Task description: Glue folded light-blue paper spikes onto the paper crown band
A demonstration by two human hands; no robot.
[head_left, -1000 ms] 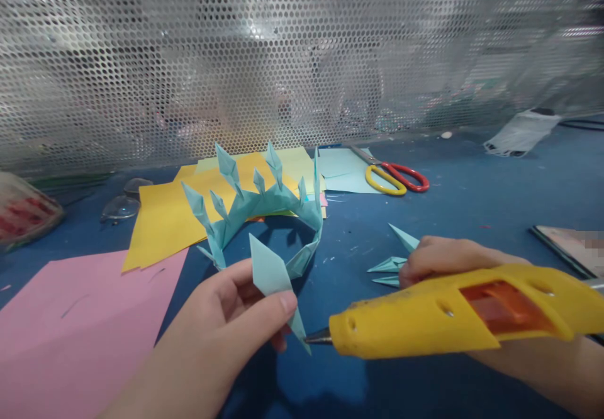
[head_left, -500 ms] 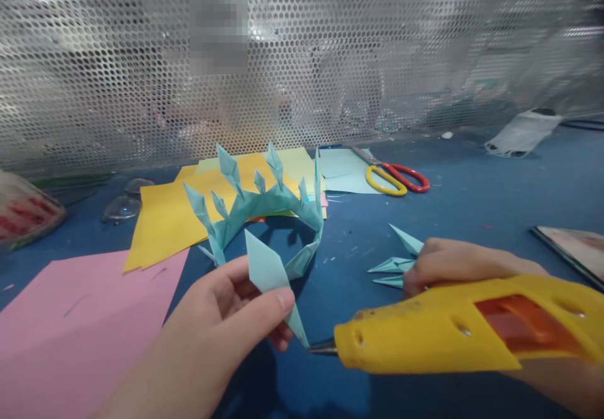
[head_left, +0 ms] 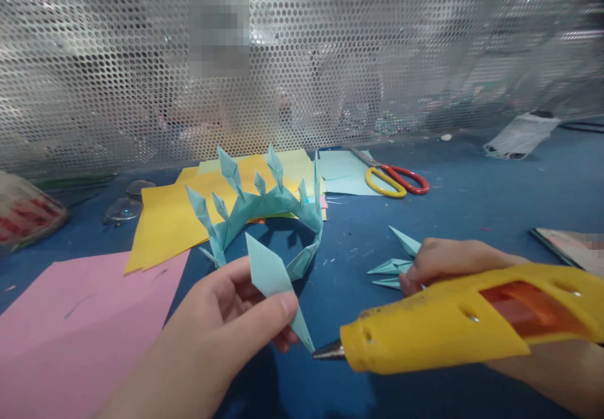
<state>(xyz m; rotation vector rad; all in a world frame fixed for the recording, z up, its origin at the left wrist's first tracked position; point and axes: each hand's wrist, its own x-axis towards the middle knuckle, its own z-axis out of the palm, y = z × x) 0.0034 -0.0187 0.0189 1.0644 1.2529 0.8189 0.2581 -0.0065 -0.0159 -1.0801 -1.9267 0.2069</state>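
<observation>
Between thumb and fingers, my left hand [head_left: 236, 318] pinches a folded light-blue paper spike [head_left: 271, 271], its lower tip pointing down to the right. The metal nozzle of a yellow hot glue gun [head_left: 425, 328] meets that tip. My right hand [head_left: 453, 262] is closed on the glue gun, which hides most of its grip. Beyond my left hand stands a light-blue paper crown [head_left: 264, 204] with several folded points. Several loose folded paper spikes [head_left: 389, 267] lie beside my right fingers.
Yellow paper sheets [head_left: 170, 221] lie behind the crown, and pink paper [head_left: 94, 331] at the left. Scissors [head_left: 396, 180] rest on light-blue paper [head_left: 340, 180]. Glasses [head_left: 123, 208] sit at left. A perforated metal screen [head_left: 302, 60] closes off the blue table's back.
The glue gun's nozzle and the paper spike's tip have shifted slightly right and down together. Both hands keep their holds; the crown stays in place.
</observation>
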